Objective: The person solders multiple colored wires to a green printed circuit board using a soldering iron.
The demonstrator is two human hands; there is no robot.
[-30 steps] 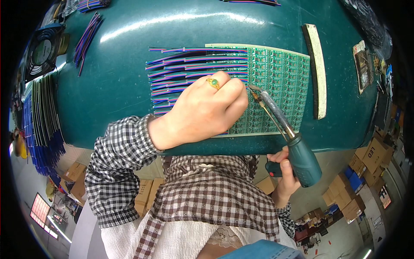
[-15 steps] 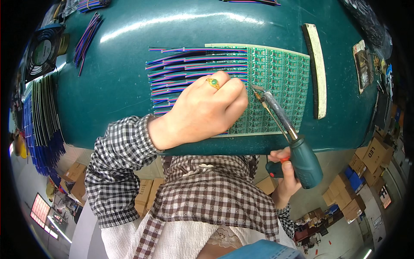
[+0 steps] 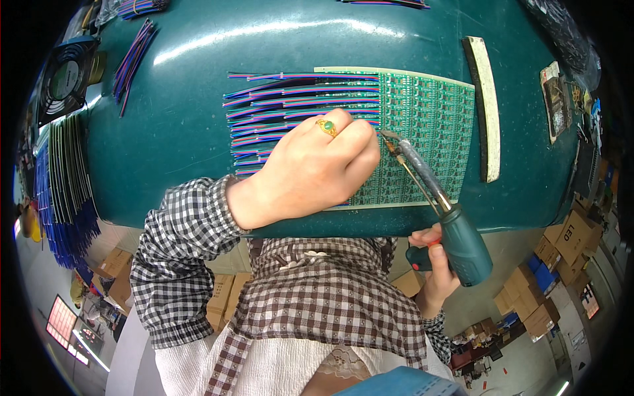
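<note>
My right hand (image 3: pixel 438 277) grips the handle of a dark green, pistol-shaped soldering gun (image 3: pixel 466 251) with a red trigger and a thin metal feed tube beside its barrel. Its tip meets the green circuit board panel (image 3: pixel 429 132) close by the fingers of my left hand (image 3: pixel 317 158), at the line where the wires end. My left hand is closed, wears a ring with a green stone, and lies over the wires and the panel's left part; its fingertips are hidden. Rows of multicoloured ribbon wires (image 3: pixel 297 101) run leftward from the panel.
A white strip with a dark side (image 3: pixel 487 109) lies right of the panel. Beyond it sits a dirty metal-edged block (image 3: pixel 555 102). Wire bundles (image 3: pixel 132 66) rest at the far left, near a black fan (image 3: pixel 68 79). More blue wires (image 3: pixel 66 198) hang over the table's left edge.
The soldering gun has shifted slightly left with my right hand, bringing its tip closer to my left fingers. My left hand has stayed in place.
</note>
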